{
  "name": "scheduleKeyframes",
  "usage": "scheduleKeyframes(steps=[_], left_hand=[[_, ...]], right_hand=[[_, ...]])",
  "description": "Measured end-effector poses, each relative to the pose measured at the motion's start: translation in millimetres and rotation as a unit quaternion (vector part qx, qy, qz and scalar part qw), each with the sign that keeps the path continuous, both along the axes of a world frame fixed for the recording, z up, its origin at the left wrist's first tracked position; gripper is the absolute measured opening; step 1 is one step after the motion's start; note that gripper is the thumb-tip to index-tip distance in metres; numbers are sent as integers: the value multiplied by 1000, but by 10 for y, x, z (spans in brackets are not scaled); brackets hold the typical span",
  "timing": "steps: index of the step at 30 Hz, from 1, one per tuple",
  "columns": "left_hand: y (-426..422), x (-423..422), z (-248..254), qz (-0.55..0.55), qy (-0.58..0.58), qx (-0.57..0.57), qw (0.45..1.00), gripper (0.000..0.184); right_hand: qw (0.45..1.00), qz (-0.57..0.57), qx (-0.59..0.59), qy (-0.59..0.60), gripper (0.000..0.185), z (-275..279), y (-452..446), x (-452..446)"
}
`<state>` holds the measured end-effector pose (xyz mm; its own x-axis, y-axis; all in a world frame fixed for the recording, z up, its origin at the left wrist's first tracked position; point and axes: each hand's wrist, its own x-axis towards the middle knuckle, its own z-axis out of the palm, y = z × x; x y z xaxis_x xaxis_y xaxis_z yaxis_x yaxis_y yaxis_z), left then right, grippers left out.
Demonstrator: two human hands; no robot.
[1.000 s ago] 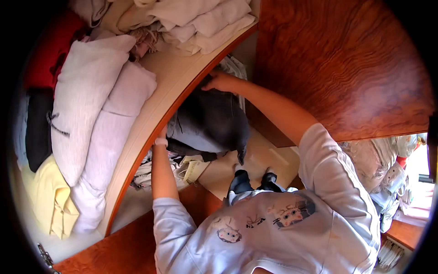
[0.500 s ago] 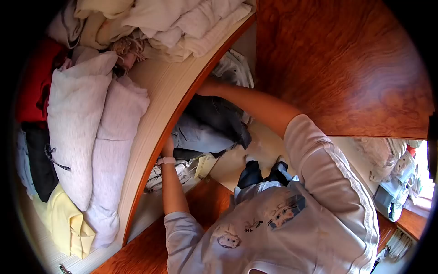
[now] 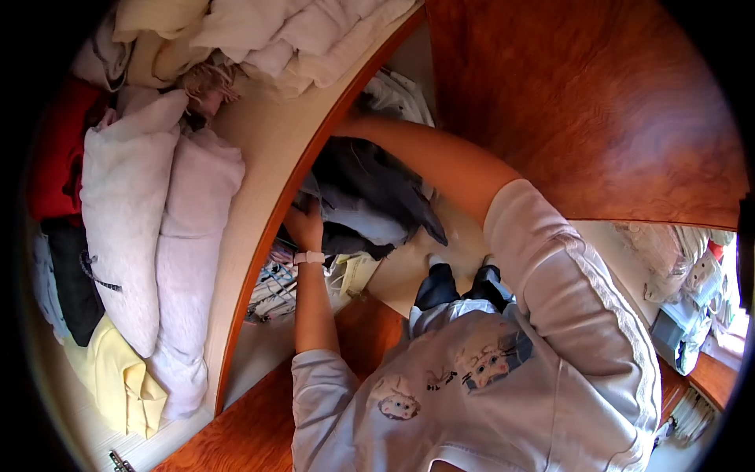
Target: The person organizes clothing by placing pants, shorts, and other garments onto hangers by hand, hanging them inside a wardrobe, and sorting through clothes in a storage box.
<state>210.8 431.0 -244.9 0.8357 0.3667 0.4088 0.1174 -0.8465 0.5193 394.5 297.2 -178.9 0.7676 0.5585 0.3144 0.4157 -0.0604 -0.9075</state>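
Beneath the pale shelf point(image 3: 263, 153), the dark clothes point(image 3: 370, 177) are being touched by the left hand point(image 3: 303, 226), which is being exposed more than before; the right hand is being hidden by the shelf's edge, neither grip being clearly shown.

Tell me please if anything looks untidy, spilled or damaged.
The dark clothes below the shelf board look untidy: they bulge out in a loose bunch, unlike the folded pale ones above. I see no spill or damage.
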Motion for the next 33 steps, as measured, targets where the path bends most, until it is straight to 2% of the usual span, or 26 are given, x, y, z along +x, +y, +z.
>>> scheduleKeyframes(steps=[2, 3, 5, 6, 7, 8, 9, 10, 11, 12, 14, 15, 16, 17, 19, 21, 24, 28, 31, 33], left_hand=[[-28, -52, -65, 29, -18, 8, 999, 62], [-62, -79, -66, 57, -41, 18, 997, 65], [-131, -202, -42, 81, -40, -1, 996, 69], [-180, -268, 6, 102, -42, -19, 994, 73], [-333, -380, 262, 194, 17, 205, 959, 82], [-319, -509, 280, 201, 15, 203, 958, 82], [-256, -647, 288, 234, -54, 189, 952, 85], [-172, -750, 287, 266, -124, 175, 940, 87], [-83, -852, 281, 333, -107, 191, 917, 88], [39, -969, 260, 399, -87, 206, 889, 89], [342, -1083, 264, 374, 44, 95, 921, 93], [596, -1073, 51, 263, -43, 31, 963, 68], [815, -1074, -213, 144, -129, -33, 981, 45], [897, -1040, -308, 131, -96, -164, 973, 45], [914, -899, -362, 154, -55, -330, 930, 48], [880, -738, -406, 205, 2, -303, 931, 55], [844, -523, -469, 117, -35, -259, 958, 64], [404, -267, -192, 24, -33, -306, 951, 81], [595, 84, -539, 69, 93, -229, 967, 90], [661, 429, -860, 103, 149, -239, 954, 93]], right_hand=[[998, 33, -58, 8, 46, -5, -28, 17], [1000, 3, -14, -5, 47, -148, -9, 4], [992, 17, -129, 2, 46, -463, -192, -152], [991, 45, -126, 17, 45, -524, -372, -325], [989, 74, -125, 28, 44, -582, -592, -540], [994, 73, -76, 22, 39, -747, -791, -768], [989, 81, -74, 101, 35, -613, -1090, -1078], [989, 92, -72, 92, 33, -516, -1382, -1325], [988, 104, -79, 87, 33, -482, -1674, -1533], [977, 119, -117, 136, 32, -496, -1948, -1702], [954, 117, -81, 264, 31, -470, -2437, -2010], [935, 106, -66, 331, 31, -354, -2680, -2122], [927, 98, -84, 351, 34, -250, -2917, -2202], [933, 98, -110, 328, 34, -146, -3130, -2288], [918, 124, -143, 347, 31, 180, -3411, -2410], [901, 110, -117, 403, 31, 310, -3571, -2593], [865, 46, -12, 500, 30, 288, -3670, -2915], [902, 102, -69, 413, 29, 211, -3752, -3099], [900, 155, -110, 393, 29, 179, -3723, -3141], [900, 214, -131, 357, 30, 194, -3645, -3113]])
